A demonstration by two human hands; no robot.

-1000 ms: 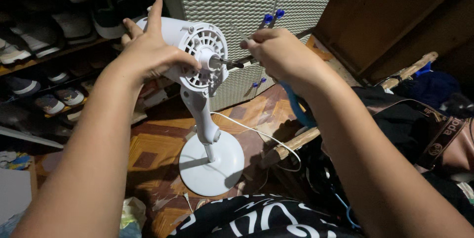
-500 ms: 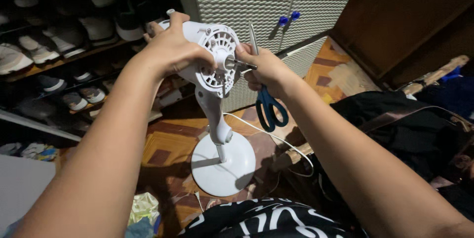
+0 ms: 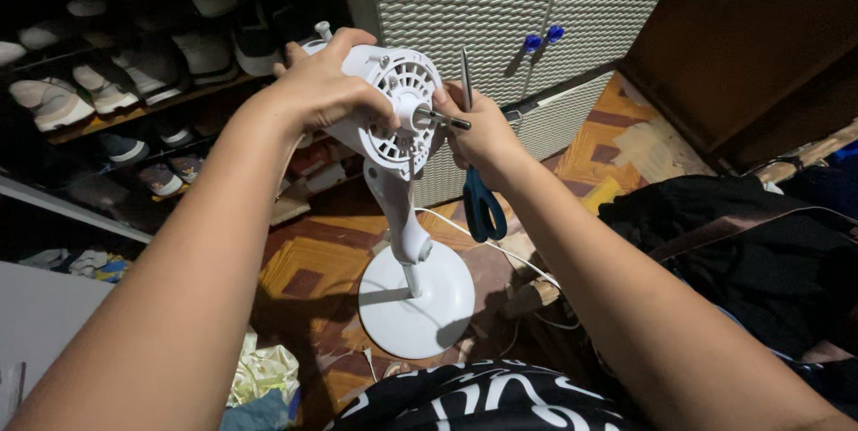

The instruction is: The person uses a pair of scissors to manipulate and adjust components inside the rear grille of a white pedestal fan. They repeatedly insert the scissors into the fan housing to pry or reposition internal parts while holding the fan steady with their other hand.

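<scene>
A white desk fan without blades or grille stands on its round base (image 3: 417,301) on the floor. My left hand (image 3: 331,83) grips the back of the fan's motor housing (image 3: 398,109) from the left. A metal shaft (image 3: 444,119) sticks out of the housing's front. My right hand (image 3: 478,132) holds blue-handled scissors (image 3: 481,203) with the blades pointing up and the handles hanging down, right beside the shaft. The fan's white cord (image 3: 492,248) trails to the right.
Shelves of shoes (image 3: 107,83) fill the left. A white woven-pattern cabinet (image 3: 518,11) with blue knobs stands behind the fan. A dark bag with a strap (image 3: 733,234) lies on the right. Crumpled cloth (image 3: 264,377) lies on the patterned floor.
The view has shifted, so the fan sits more to the centre. My right hand has turned the scissors so the blades point up beside the shaft. My left hand keeps its grip.
</scene>
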